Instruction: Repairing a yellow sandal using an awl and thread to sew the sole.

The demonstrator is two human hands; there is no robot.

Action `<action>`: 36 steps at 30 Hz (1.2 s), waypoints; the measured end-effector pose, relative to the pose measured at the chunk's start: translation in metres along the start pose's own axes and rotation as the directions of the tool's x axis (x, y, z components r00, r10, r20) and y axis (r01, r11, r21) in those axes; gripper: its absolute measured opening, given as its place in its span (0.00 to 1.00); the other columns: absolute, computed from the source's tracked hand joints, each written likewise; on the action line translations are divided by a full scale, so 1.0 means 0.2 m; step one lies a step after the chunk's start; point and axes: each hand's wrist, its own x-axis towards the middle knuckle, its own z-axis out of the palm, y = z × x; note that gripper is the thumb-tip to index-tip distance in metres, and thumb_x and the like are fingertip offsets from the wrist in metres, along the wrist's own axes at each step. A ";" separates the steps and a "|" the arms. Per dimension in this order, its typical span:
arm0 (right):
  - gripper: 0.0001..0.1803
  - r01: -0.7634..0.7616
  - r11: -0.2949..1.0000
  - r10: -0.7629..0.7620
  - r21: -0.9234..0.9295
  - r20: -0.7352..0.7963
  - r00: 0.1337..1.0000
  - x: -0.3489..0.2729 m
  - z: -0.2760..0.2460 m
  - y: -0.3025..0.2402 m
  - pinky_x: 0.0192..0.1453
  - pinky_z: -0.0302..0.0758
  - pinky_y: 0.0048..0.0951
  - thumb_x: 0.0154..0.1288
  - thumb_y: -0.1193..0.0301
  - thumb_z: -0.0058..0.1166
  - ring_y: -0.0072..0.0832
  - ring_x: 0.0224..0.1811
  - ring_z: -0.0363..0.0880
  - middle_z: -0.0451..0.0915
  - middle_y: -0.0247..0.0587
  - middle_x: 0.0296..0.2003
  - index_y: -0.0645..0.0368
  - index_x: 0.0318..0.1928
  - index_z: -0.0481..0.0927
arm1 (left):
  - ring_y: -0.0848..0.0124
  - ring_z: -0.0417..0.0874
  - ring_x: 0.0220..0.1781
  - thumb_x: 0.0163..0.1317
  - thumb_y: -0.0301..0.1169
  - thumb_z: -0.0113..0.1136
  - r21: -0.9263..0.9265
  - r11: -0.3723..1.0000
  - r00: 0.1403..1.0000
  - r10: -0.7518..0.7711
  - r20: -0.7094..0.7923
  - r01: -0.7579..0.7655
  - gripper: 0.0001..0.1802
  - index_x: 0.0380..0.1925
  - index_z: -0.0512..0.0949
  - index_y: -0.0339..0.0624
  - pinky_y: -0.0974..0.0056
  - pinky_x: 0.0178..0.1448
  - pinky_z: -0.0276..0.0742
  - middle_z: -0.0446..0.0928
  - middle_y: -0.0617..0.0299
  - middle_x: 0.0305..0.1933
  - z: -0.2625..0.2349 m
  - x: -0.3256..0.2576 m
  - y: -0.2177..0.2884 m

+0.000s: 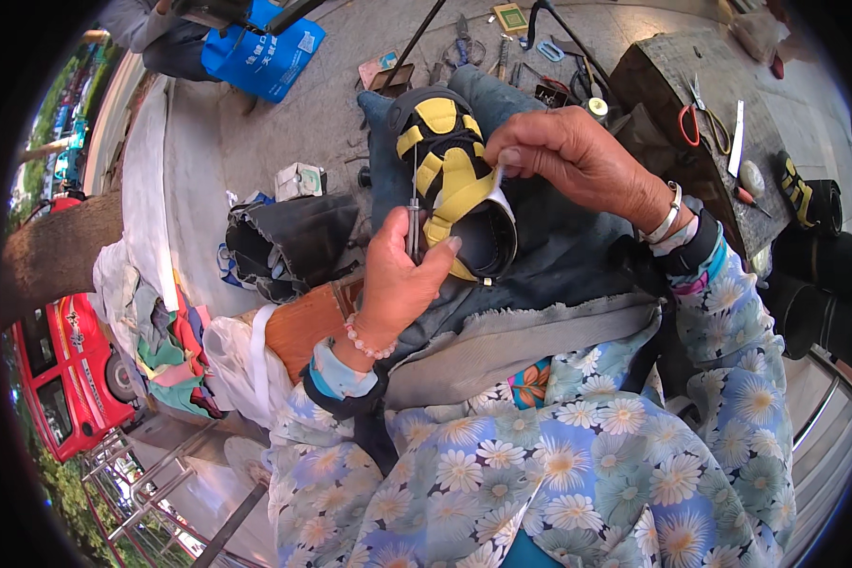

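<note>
Grey paving [241,142] runs across the top of the head view, and a red vehicle [76,374] and a brown tree trunk [62,246] show at the left edge. A blue bag [265,52] is in the upper left, close to another person's grey sleeve [133,24]. Dark blue cloth [540,270] covers the lap in the middle of the frame. On it, just above the middle, is a black and yellow shoe [435,118], with its toe to the upper left and its dark inside showing at the lower right. The left hand [399,284] is curled around the grey handle of a thin tool [413,230], whose long, skinny tip points up beside the shoe. Its thumb is close to the shoe's lower side. The right hand [573,161] pinches the end of a yellow strap [466,199] between thumb and finger. At the upper right, a box-like stand [667,66] holds scissors [699,114] with one red handle and a flat white strip [736,139]. Another black and yellow shoe [793,189] is near the right edge. More tools, with big dark scissors [463,45] among them, lie at the top. A ragged black piece [317,237] sits left of the lap.
</note>
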 end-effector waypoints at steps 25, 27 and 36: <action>0.09 0.017 0.977 -0.076 -0.214 -0.269 0.960 -0.08 0.12 -0.07 0.34 0.75 0.26 0.53 0.81 0.61 0.33 0.32 0.80 0.78 0.41 0.31 0.65 0.37 0.80 | 0.84 0.68 0.15 0.55 0.30 0.67 -0.085 0.996 0.996 0.010 0.093 -0.002 0.14 0.33 0.70 0.38 0.75 0.15 0.63 0.72 0.68 0.23 -0.03 0.00 0.01; 0.09 0.031 0.958 -0.108 -0.286 -0.259 0.960 -0.09 0.14 -0.09 0.35 0.75 0.28 0.54 0.81 0.61 0.36 0.33 0.80 0.78 0.42 0.32 0.65 0.37 0.80 | 0.83 0.69 0.16 0.55 0.31 0.68 -0.122 0.993 0.993 0.006 0.122 0.009 0.15 0.33 0.71 0.37 0.75 0.15 0.63 0.72 0.67 0.24 -0.04 0.01 0.01; 0.12 0.003 0.924 -0.076 -0.382 -0.175 0.982 -0.10 0.16 -0.12 0.37 0.76 0.36 0.53 0.77 0.61 0.46 0.34 0.79 0.77 0.47 0.33 0.65 0.40 0.79 | 0.83 0.70 0.15 0.53 0.37 0.70 -0.133 0.990 0.991 -0.027 0.131 0.045 0.20 0.35 0.72 0.36 0.75 0.15 0.64 0.74 0.66 0.26 -0.05 0.00 0.01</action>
